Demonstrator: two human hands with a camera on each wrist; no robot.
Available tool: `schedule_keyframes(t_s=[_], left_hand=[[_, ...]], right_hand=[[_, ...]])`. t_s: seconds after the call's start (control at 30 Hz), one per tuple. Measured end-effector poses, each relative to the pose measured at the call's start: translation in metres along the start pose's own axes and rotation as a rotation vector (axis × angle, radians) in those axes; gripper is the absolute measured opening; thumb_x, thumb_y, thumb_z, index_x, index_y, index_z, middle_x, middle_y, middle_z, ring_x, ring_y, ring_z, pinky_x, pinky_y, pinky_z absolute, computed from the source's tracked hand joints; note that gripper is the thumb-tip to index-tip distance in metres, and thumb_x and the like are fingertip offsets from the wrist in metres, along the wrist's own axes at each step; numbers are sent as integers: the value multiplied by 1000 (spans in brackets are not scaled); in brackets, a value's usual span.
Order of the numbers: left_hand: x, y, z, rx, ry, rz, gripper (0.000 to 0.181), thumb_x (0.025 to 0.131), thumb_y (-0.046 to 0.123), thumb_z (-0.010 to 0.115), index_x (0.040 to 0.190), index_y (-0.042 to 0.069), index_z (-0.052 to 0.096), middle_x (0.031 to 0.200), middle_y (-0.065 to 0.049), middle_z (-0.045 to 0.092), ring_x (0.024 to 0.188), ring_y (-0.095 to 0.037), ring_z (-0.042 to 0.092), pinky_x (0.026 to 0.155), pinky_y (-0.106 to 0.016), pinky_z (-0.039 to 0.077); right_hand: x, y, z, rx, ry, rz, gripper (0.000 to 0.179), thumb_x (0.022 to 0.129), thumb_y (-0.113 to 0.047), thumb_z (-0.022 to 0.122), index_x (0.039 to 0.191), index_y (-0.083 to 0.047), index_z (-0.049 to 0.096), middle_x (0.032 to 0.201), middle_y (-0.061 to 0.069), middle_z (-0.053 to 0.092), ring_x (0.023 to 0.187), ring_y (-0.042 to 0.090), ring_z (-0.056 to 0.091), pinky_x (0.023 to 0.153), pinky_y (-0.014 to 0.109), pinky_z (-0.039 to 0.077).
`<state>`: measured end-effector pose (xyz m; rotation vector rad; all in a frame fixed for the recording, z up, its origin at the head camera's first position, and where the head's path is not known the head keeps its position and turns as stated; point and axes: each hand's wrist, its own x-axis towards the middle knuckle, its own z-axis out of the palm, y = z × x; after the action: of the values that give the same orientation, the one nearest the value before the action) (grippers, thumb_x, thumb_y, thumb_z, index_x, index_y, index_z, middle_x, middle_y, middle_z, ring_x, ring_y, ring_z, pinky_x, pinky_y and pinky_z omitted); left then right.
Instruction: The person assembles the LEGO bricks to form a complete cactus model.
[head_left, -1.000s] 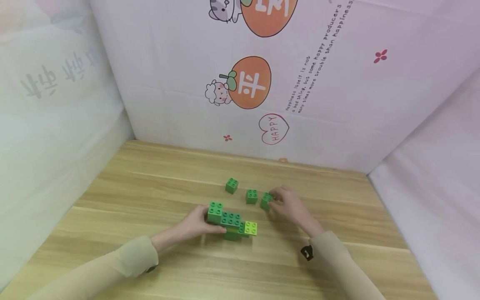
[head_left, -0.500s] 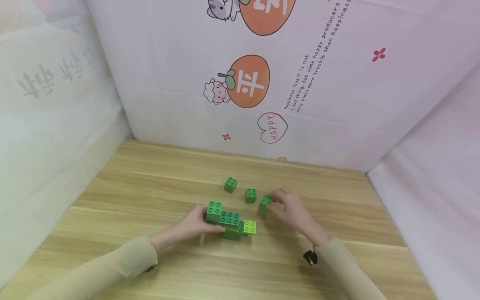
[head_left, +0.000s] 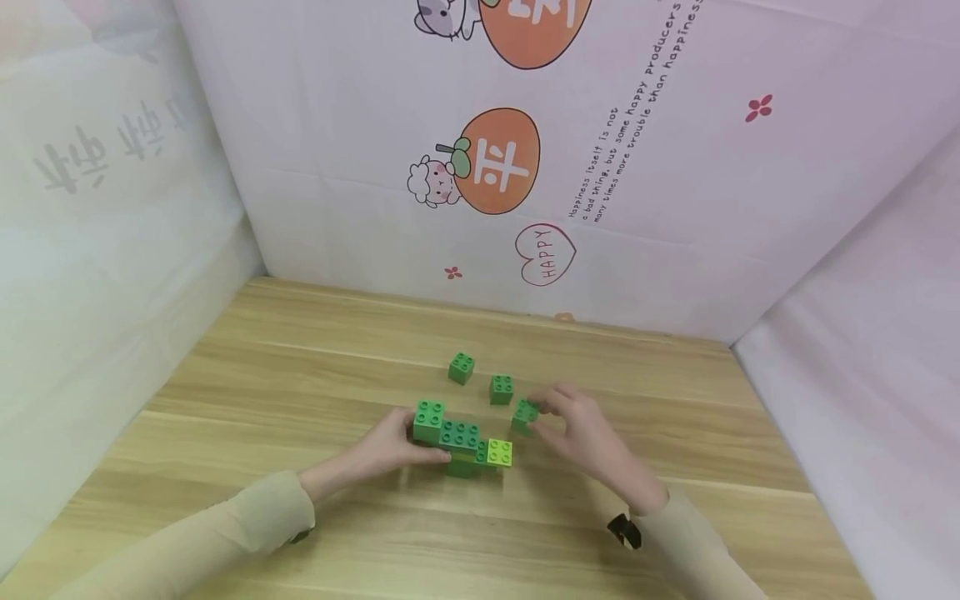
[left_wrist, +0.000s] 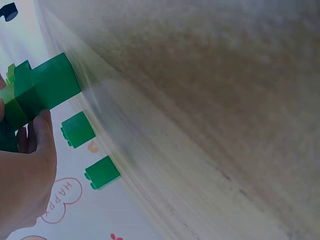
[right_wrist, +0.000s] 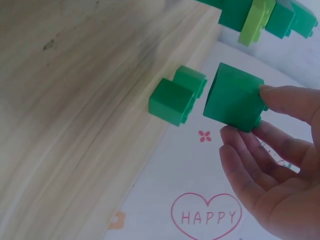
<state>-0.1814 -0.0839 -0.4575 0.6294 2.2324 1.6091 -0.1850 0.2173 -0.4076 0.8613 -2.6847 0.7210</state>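
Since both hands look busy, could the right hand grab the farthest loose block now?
Probably not easily: the right hand pinches a green block, and another block stands between that hand and the farthest block.

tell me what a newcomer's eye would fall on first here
Probably the big orange fruits printed on the white cloth behind the wooden table. Next, the green block build gripped by the left hand, its lime block at the right end. To its right, the right hand pinches a single green block.

Wood-grain table; on it, two green blocks, apart.
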Motion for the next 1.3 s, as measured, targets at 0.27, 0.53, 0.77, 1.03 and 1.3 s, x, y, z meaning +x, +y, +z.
schedule_keyframes(t_s=[0.27,0.53,0.77,1.03,1.3], left_hand=[[-1,1,0,4,-9,-18,47,83,23,80,124,6,64,120,-11,72,112,-23,69,103,-38,54],[-1,2,0,11,-6,-21,47,82,24,80,123,7,64,120,-10,72,112,-23,68,103,-39,54],[-1,3,0,15,-5,-20,47,82,24,80,123,7,64,120,-11,72,112,-23,68,104,-41,53],[0,2,0,23,-6,-18,48,83,25,80,124,7,64,120,-10,72,112,-22,68,104,-40,53],[0,1,0,28,-10,-1,48,83,24,80,125,6,63,121,-10,72,113,-23,68,105,-41,53]], right_hand=[[-4,-10,-2,7,17,-50,32,78,-4,80,108,-3,69,99,7,70,87,20,67,76,34,62],[-6,-16,-6,2,27,-79,33,77,-3,81,109,-3,69,101,5,70,88,20,67,76,28,62],[-9,-21,-9,-5,51,-116,34,76,0,81,108,-3,69,101,5,69,88,16,67,77,27,62],[-12,-24,-11,7,43,-100,34,77,-4,81,108,-3,69,103,7,69,90,14,67,77,28,62],[-17,-27,-12,32,29,-81,35,78,-7,81,110,-3,69,104,7,69,91,17,68,79,29,62]])
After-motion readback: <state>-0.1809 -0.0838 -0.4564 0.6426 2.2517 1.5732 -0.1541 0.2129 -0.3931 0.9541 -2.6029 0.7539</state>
